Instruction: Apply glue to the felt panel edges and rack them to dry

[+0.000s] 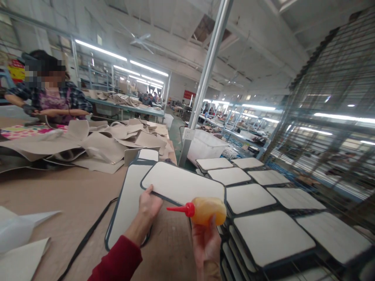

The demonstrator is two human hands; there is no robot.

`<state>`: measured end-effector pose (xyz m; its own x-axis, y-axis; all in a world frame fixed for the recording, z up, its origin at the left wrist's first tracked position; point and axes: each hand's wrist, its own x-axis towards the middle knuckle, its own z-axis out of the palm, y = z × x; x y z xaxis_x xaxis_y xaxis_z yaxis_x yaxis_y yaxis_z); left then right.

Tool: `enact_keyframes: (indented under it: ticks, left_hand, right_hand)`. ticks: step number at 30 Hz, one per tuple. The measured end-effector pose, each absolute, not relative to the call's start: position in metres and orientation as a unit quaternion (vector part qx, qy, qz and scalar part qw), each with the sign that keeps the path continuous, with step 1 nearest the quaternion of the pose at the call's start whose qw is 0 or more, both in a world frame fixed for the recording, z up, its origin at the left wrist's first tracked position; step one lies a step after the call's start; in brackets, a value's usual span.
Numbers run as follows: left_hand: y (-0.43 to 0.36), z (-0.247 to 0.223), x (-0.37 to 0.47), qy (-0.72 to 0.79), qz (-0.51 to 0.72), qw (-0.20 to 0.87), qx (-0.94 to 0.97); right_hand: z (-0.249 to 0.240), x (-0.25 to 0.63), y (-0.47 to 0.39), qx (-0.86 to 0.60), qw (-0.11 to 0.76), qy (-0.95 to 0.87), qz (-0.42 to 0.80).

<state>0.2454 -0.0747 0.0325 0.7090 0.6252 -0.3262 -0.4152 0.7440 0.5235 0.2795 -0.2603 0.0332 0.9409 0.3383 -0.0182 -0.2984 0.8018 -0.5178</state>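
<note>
My left hand (pixel 150 205) grips the near left edge of a cream panel (pixel 184 181) with rounded corners and a dark border, thumb on top. The panel is raised, its left part over another cream panel (pixel 125 203) on the table. In my right hand (pixel 207 238) is a squeeze bottle (pixel 209 210) of amber liquid, lying on its side with its red nozzle pointing left. The bottle is in front of the raised panel's near right edge; whether they touch I cannot tell.
Stacks of dark-edged cream panels (pixel 272 236) stand on the right beside a wire rack (pixel 331 97). Beige pieces (pixel 99 150) are heaped at the far left of the brown table (pixel 79 191). A black strap (pixel 88 238) lies near me. Across the table is a co-worker (pixel 52 97); a metal post (pixel 202 78) rises ahead.
</note>
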Motion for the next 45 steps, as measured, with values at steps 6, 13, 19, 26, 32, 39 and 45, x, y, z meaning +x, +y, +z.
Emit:
enact_keyframes:
  ticks: [6,13,19,26,32,39,45]
  left_hand:
    - [-0.062,0.023,0.190,0.288,0.282,0.877,0.263]
    - [-0.045,0.086,0.231,0.159,0.321,0.556,0.750]
    - [-0.039,0.105,0.273,0.018,0.080,0.350,0.933]
    - [-0.010,0.104,0.265,0.015,0.050,0.415,0.909]
    - [0.005,0.111,0.238,0.014,-0.014,0.438,0.899]
    - [0.002,0.128,0.217,-0.027,-0.082,0.465,0.881]
    - [-0.006,0.145,0.207,-0.041,-0.113,0.514,0.850]
  right_hand:
    - [0.027,0.297,-0.279,-0.267,0.953,-0.020,0.142]
    - [0.021,0.279,-0.280,-0.283,0.927,-0.054,0.240]
    - [0.009,0.267,-0.279,-0.253,0.914,-0.088,0.304]
    - [0.001,0.268,-0.298,-0.284,0.916,-0.060,0.278]
    - [0.053,0.306,-0.333,-0.356,0.933,-0.016,0.057]
    - [0.110,0.356,-0.336,-0.412,0.895,-0.160,-0.065]
    - [0.111,0.364,-0.331,-0.453,0.870,-0.185,-0.055]
